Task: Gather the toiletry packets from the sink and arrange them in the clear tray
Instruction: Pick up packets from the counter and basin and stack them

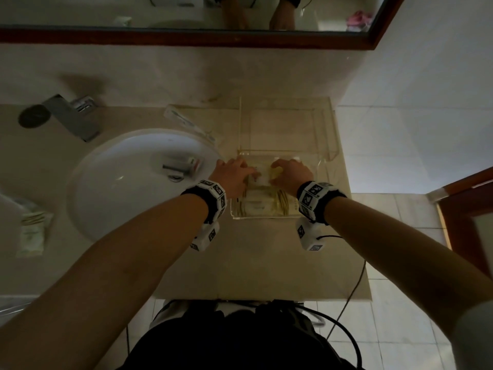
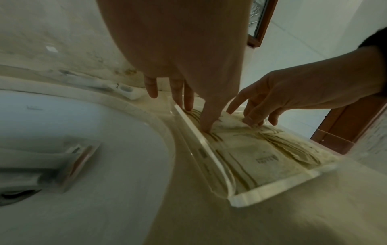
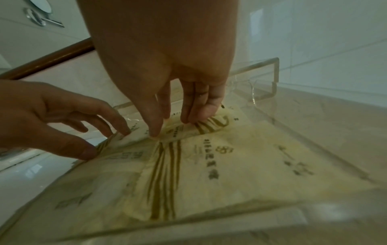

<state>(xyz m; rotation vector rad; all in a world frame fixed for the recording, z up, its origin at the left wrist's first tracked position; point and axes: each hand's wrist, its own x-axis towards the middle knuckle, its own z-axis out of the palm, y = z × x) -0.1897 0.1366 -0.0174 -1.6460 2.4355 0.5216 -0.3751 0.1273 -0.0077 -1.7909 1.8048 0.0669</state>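
Observation:
A clear tray (image 1: 264, 217) stands on the counter right of the white sink (image 1: 106, 209). Several cream packets with olive stripes (image 1: 261, 201) lie flat in it. Both hands reach into the tray's far end. My left hand (image 1: 234, 174) presses straight fingers (image 2: 207, 122) on the packets by the tray's left wall. My right hand (image 1: 288, 174) pinches a small top packet (image 3: 184, 131) between thumb and fingertips (image 3: 199, 116). One packet (image 1: 184, 165) lies in the sink bowl near the drain, seen also as a blurred packet (image 2: 69, 159) in the left wrist view.
A taller clear acrylic stand (image 1: 288, 124) sits right behind the tray. A long toothbrush packet (image 1: 186, 122) lies behind the sink, and another cream packet (image 1: 32, 231) lies on the counter at far left. The faucet (image 1: 72, 116) is at back left. A wall bounds the right.

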